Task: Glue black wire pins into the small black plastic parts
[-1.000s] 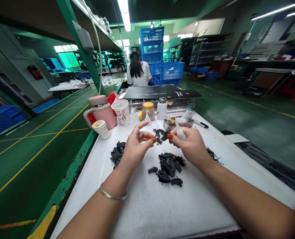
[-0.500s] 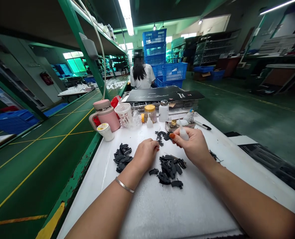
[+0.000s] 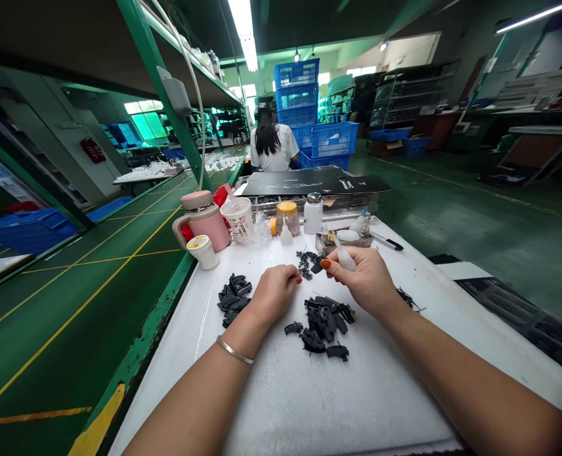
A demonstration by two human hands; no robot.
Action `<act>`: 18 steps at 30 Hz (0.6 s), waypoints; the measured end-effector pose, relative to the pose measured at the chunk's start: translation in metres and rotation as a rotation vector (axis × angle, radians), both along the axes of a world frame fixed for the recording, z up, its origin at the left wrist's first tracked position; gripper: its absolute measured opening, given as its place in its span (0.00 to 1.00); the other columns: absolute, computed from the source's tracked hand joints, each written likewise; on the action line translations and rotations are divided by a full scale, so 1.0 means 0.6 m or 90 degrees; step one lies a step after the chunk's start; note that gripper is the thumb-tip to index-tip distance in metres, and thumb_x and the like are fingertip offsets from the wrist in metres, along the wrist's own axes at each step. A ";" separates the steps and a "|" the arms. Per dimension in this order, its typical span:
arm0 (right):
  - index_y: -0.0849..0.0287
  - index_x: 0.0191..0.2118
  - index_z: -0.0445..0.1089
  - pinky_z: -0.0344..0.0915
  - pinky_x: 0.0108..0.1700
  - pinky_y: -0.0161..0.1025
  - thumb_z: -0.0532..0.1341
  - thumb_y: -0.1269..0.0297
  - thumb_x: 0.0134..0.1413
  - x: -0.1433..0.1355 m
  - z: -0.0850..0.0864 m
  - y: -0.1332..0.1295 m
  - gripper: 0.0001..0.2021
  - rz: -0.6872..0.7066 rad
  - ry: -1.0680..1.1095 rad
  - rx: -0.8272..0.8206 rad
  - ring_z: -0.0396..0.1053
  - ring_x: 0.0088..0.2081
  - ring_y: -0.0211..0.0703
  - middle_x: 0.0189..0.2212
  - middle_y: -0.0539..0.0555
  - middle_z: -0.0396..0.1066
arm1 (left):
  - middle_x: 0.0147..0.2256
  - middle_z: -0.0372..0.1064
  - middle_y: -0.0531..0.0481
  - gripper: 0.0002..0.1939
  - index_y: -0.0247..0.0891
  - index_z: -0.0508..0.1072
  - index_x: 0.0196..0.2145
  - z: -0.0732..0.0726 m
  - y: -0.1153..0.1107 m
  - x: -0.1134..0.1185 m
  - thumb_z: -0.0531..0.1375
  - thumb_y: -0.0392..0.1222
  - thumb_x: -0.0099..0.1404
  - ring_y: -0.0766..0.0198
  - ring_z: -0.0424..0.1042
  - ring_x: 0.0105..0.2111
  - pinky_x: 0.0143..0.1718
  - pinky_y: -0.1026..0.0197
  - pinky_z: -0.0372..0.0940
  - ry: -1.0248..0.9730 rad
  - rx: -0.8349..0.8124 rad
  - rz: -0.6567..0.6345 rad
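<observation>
My right hand (image 3: pixel 364 275) is closed around a small white squeeze bottle (image 3: pixel 345 258), its thin nozzle pointing up and left. A dark flat piece (image 3: pixel 316 266) shows beside the right thumb; whether it is pinched there I cannot tell. Fingers curled, my left hand (image 3: pixel 276 291) rests low over the table, and anything in its fingertips is hidden. Tiny black parts (image 3: pixel 305 258) lie scattered between the hands. Below them is a pile of curved black pieces (image 3: pixel 321 322), and a second black pile (image 3: pixel 233 294) lies left of my left wrist.
Along the white table's (image 3: pixel 271 399) back stand a pink mug (image 3: pixel 208 228), a white tub (image 3: pixel 202 252), a plastic cup (image 3: pixel 237 216), a yellow-lidded jar (image 3: pixel 287 218), another nozzle bottle (image 3: pixel 285 234) and a metal-capped bottle (image 3: pixel 313 214). A cutter knife (image 3: pixel 388 241) lies right. A person (image 3: pixel 272 149) sits ahead.
My right hand has shifted slightly left and down, and the squeeze bottle leans further left. My left hand has barely moved. The whole view has shifted a little.
</observation>
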State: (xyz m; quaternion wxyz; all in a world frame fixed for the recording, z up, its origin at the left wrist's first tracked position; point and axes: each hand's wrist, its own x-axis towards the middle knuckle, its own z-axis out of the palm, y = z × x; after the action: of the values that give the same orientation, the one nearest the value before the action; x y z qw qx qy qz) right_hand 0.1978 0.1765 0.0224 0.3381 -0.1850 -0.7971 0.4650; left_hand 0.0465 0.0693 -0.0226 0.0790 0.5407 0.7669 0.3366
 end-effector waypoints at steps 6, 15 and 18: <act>0.63 0.22 0.69 0.53 0.23 0.32 0.61 0.61 0.50 0.001 0.003 -0.011 0.12 0.092 -0.099 0.023 0.58 0.21 0.34 0.17 0.49 0.65 | 0.27 0.71 0.48 0.07 0.31 0.71 0.29 0.035 -0.023 0.005 0.63 0.39 0.56 0.67 0.70 0.27 0.33 0.65 0.68 -0.600 0.132 0.016; 0.63 0.24 0.67 0.53 0.24 0.31 0.60 0.61 0.51 0.007 0.009 -0.027 0.11 0.154 -0.061 -0.034 0.57 0.22 0.34 0.19 0.49 0.63 | 0.29 0.72 0.48 0.11 0.29 0.72 0.27 0.060 -0.042 0.024 0.70 0.33 0.47 0.72 0.70 0.26 0.28 0.74 0.67 -0.920 0.209 -0.015; 0.63 0.24 0.67 0.53 0.24 0.31 0.60 0.61 0.51 0.010 0.010 -0.031 0.11 0.161 -0.055 -0.053 0.56 0.22 0.34 0.19 0.48 0.62 | 0.31 0.73 0.46 0.11 0.30 0.71 0.28 0.058 -0.043 0.019 0.69 0.33 0.49 0.70 0.72 0.27 0.27 0.73 0.68 -0.944 0.220 -0.011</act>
State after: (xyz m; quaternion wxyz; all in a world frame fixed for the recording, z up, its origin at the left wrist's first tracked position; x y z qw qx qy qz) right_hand 0.2036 0.1580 0.0285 0.2342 -0.1170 -0.8078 0.5281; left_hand 0.0578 0.0434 0.0122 0.4903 0.1835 0.4454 0.7263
